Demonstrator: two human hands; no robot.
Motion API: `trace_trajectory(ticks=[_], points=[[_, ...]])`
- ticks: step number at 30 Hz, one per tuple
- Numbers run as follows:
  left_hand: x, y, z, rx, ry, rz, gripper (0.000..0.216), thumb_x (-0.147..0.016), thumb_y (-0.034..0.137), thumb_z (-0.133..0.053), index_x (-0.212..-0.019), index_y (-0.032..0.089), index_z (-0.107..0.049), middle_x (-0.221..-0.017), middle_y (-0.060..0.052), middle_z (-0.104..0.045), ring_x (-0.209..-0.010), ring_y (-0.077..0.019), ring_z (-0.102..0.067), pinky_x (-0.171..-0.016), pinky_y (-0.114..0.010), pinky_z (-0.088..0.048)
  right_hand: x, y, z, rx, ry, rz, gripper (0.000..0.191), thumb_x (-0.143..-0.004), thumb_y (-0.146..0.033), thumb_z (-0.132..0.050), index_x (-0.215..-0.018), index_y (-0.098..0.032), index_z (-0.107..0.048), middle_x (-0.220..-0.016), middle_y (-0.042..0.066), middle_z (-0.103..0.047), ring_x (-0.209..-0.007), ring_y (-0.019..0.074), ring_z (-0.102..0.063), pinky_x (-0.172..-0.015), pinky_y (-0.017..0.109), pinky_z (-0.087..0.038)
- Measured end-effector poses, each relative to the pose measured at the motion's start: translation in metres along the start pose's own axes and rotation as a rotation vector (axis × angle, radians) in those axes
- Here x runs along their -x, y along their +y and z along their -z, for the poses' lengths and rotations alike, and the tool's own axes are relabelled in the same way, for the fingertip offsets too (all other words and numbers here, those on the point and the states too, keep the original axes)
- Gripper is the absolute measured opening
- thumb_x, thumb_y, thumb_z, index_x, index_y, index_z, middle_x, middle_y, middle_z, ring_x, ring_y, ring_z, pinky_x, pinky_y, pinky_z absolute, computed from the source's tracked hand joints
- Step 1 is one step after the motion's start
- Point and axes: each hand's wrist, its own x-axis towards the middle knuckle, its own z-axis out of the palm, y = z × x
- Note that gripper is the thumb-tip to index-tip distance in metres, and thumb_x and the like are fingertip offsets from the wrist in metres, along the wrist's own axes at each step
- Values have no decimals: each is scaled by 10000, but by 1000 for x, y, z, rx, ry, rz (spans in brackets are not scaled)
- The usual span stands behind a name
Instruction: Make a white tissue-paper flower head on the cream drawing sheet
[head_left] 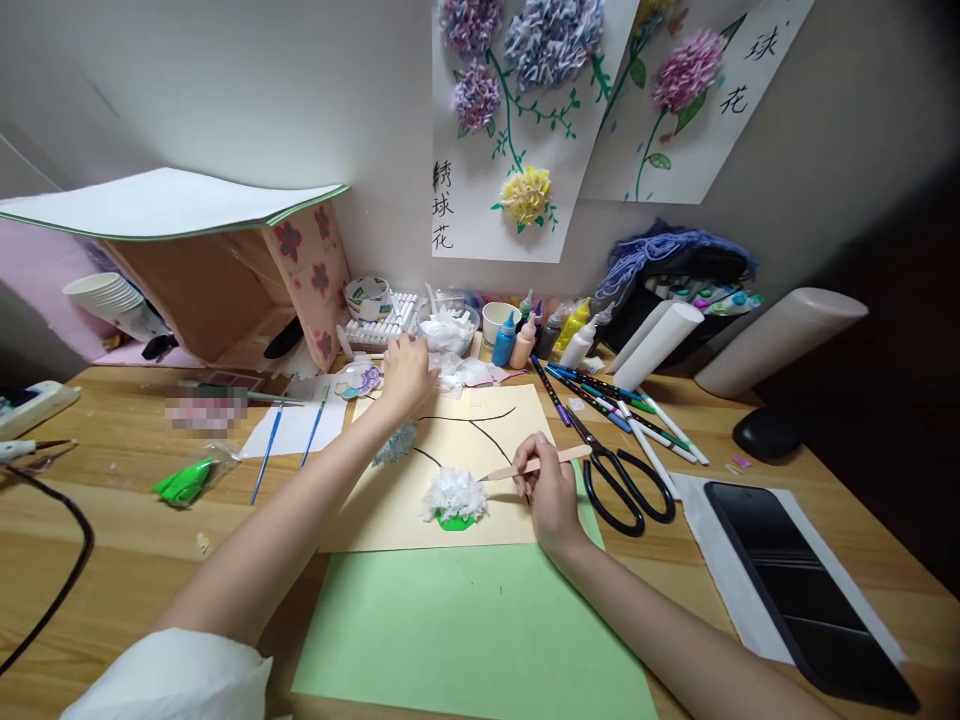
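Note:
My right hand [551,490] grips a slim pale wooden stick [559,458], whose pointed, darker tip meets the edge of a white ruffled paper flower [454,494]. Green shows along the flower's lower edge. The flower sits on a cream sheet [360,530] drawn with dark curved lines. A pale blue ruffled flower [397,443] is partly covered by my left forearm. My left hand [409,370] reaches to the back of the table, beside crumpled white tissue pieces [448,332]. Its fingers are bent down and close together; the fingertips are hidden.
Beneath the cream sheet lies a green sheet [465,630]. Black-handled scissors [619,480], markers [600,400] and a phone [802,580] are on the right. Paint bottles [523,343] and a white cup [498,322] stand behind. Two brushes [268,455] lie left, near an open box [202,290].

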Motion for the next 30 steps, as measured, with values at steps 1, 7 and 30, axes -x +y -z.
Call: trace_trajectory(ticks=[1,7,30], points=[[-4,-2,-2,25,-3,14,350,-753,220,-622,-1085,111,-593,-1179,-185,-560,-1125,-325,-478,-926,-409,-377,0,0,0,-1,-1,1,406,-866,-429,-427,-557,-169,-467,-500,-45,-436,-380,52,-385,-387,182,-289],[-10,-11,-9,239,0,49,171,-786,173,-537,-896,167,-668,-953,-103,-686,-966,-255,-602,-880,-369,-421,0,1,0,-5,-4,9,422,-845,-479,-452,-555,-172,-464,-451,-53,-417,-366,54,-375,-379,178,-279],[39,2,1,739,-407,-48,224,-816,203,-494,-979,127,-627,-932,-112,-699,-790,-179,-654,-725,-313,-512,-2,5,2,-2,-20,31,435,-876,-437,-425,-543,-161,-469,-510,-53,-433,-363,34,-375,-374,175,-256]])
